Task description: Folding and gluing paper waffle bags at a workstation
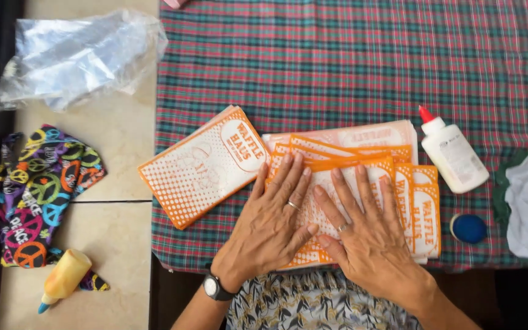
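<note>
Orange-and-white paper bags (362, 160) fanned flat on plaid tablecloth (349, 67), long axes running toward and away from the body, left hand (271, 227) and right hand (362, 232) pressed flat on them, fingers spread, nothing gripped, glue bottle (453, 153) just beside.

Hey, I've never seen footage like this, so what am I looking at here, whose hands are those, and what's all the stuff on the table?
This is one picture from a camera worn on a person's head, looking down at their own bare hands. The left hand and right hand lie flat, pressing on a fanned stack of orange and white paper bags; nothing is gripped. One more orange bag lies apart to the left. All rest on a plaid tablecloth. Nearby are a white glue bottle, a blue ball, a yellow bottle and crumpled clear plastic.
</note>
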